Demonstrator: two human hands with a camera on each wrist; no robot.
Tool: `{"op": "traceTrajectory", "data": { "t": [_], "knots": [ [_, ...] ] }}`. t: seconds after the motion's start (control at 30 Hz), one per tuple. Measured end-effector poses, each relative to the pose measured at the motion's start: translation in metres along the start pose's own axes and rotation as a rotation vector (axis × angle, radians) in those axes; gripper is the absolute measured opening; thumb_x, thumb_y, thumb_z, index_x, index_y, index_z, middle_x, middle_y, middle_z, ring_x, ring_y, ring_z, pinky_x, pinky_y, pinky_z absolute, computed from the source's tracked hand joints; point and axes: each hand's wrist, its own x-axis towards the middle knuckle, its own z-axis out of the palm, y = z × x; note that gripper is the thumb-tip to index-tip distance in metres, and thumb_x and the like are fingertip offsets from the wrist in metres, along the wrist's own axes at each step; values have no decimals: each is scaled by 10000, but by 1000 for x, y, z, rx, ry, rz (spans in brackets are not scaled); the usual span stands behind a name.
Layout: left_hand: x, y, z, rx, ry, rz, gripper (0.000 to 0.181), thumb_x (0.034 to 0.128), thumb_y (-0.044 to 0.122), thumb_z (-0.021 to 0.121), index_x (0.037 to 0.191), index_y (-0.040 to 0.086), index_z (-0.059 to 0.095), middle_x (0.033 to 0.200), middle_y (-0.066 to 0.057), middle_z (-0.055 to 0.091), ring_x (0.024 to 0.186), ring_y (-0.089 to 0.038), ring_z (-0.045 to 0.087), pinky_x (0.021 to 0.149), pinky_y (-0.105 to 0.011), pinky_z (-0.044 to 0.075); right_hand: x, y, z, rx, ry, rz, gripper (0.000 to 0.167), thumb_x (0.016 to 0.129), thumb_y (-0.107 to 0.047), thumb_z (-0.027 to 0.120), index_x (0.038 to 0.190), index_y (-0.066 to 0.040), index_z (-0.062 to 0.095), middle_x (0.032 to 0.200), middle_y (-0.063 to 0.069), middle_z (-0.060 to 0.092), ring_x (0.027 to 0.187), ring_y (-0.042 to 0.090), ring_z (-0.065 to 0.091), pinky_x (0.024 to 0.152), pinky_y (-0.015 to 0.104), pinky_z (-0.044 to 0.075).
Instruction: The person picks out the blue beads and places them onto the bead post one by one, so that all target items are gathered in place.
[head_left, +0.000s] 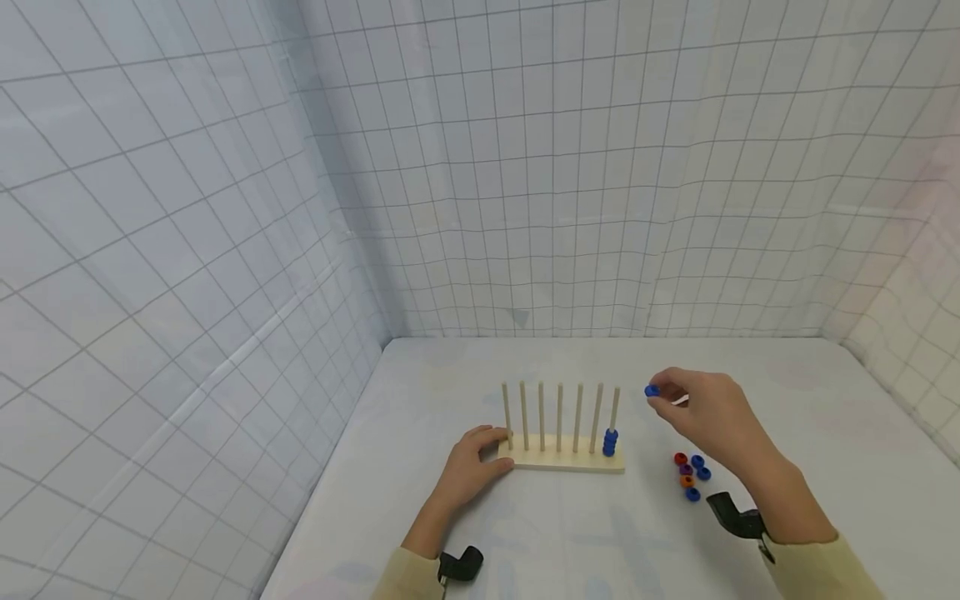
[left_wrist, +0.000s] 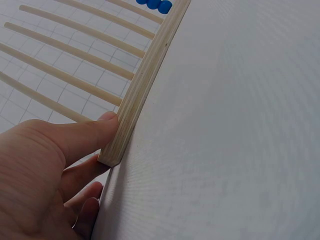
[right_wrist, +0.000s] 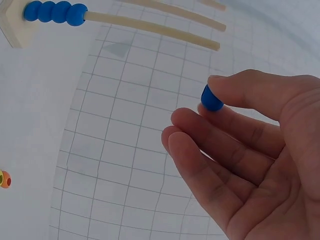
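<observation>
A pale wooden base [head_left: 562, 463] carries a row of several upright pegs. Blue beads [head_left: 610, 443] are stacked on its rightmost peg, several of them as the right wrist view shows. My left hand [head_left: 465, 468] grips the base's left end, with the thumb [left_wrist: 92, 136] along the near side and some fingers behind or under the end. To the right of the pegs and above the table, my right hand [head_left: 712, 417] pinches one blue bead [right_wrist: 211, 99] between thumb and forefinger. The other fingers are loosely bent below it. That bead is apart from the pegs.
Loose beads lie on the white table [head_left: 570, 533] below my right hand: a red bead [head_left: 680, 458], a purple bead [head_left: 686, 470], an orange bead [head_left: 686, 481] and several blue ones [head_left: 692, 494]. Grid-patterned white curtains [head_left: 525, 208] surround the table at the back and sides.
</observation>
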Motion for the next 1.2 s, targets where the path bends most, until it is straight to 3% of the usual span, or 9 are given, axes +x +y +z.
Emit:
{"op": "traceTrajectory", "data": {
  "t": [0.3, 1.2],
  "knots": [
    [-1, -2, 0, 6, -1, -6, 476, 861, 304, 806, 1285, 122, 686, 1385, -161, 572, 1337, -376, 473, 1065, -593, 380, 8, -6, -7, 3, -24, -50, 208, 872, -121, 786, 1067, -61, 745, 883, 8, 739, 785, 190, 698, 672, 408, 588],
    [-2, -1, 0, 16, 1, 0, 489, 863, 325, 803, 1288, 115, 683, 1376, -160, 579, 1331, -380, 479, 1055, -595, 389, 21, -27, -4, 9, -61, -62, 202, 879, -114, 774, 1076, -73, 754, 886, 1, 741, 788, 172, 703, 662, 374, 594]
  ]
}}
